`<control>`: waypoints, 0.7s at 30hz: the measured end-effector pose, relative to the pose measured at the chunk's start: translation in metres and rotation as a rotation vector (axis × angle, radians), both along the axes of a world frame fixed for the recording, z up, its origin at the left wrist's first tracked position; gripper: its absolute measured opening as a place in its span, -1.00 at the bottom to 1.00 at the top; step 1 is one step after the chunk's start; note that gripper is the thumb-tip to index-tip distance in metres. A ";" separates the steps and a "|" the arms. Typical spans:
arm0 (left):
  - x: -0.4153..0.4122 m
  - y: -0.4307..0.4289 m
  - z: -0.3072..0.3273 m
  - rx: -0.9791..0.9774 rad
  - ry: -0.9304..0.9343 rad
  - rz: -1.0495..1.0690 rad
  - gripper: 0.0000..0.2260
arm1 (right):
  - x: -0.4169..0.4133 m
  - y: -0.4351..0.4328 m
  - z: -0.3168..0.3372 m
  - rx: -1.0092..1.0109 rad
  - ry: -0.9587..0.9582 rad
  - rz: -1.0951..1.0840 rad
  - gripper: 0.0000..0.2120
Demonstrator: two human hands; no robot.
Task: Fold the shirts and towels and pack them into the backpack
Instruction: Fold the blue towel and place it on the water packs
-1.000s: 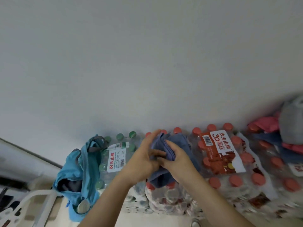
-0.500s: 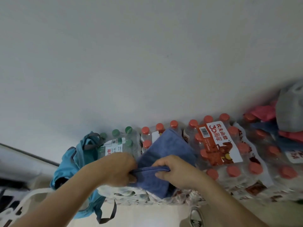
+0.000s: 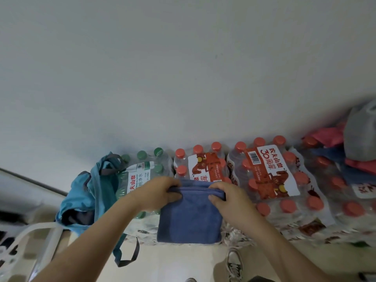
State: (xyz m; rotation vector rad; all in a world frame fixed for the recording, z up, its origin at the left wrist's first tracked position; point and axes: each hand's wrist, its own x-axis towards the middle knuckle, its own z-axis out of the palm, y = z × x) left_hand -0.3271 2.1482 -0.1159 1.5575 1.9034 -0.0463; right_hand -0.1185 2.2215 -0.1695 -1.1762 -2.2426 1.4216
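Both hands are working the blue towel (image 3: 189,220). My left hand (image 3: 160,192) is gripping the left end of its upper folded edge, with the fingers (image 3: 175,195) curling over the stacked layers. My right hand (image 3: 227,198) is pinching the right end of the same edge, thumb pressing on the near face. Below my fingers the towel is draping as a compact square over the front of the shrink-wrapped packs of bottled water (image 3: 270,176). Several layers are showing along the edge between my fingers, so I am judging this piece as folded, or very nearly. The teal backpack (image 3: 85,192) is slumping just left of my left fingers, leaning against the green-capped pack (image 3: 140,176), its mouth gaping toward me. Something dark is showing inside, and I cannot tell whether it is lining or packed cloth. Well to the right of my right fingers, a heap of grey, pink and dark blue cloth (image 3: 358,143) is sitting on the packs, blurred and apparently not folded. I am reading the task as partway: this towel is waiting to go into the bag, and the heap is looking like the work left over.
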 end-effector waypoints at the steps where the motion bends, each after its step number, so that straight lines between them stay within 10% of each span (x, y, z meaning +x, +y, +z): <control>1: 0.000 0.001 -0.003 0.041 -0.038 0.061 -0.95 | 0.000 -0.001 0.000 0.049 -0.017 -0.030 -0.89; 9: 0.008 0.003 -0.028 0.181 -0.016 0.237 -0.80 | -0.011 -0.001 -0.008 0.342 -0.227 -0.047 -0.76; 21: 0.013 0.006 -0.047 0.349 0.191 0.186 -0.81 | -0.016 0.021 -0.003 0.154 -0.263 0.017 -0.95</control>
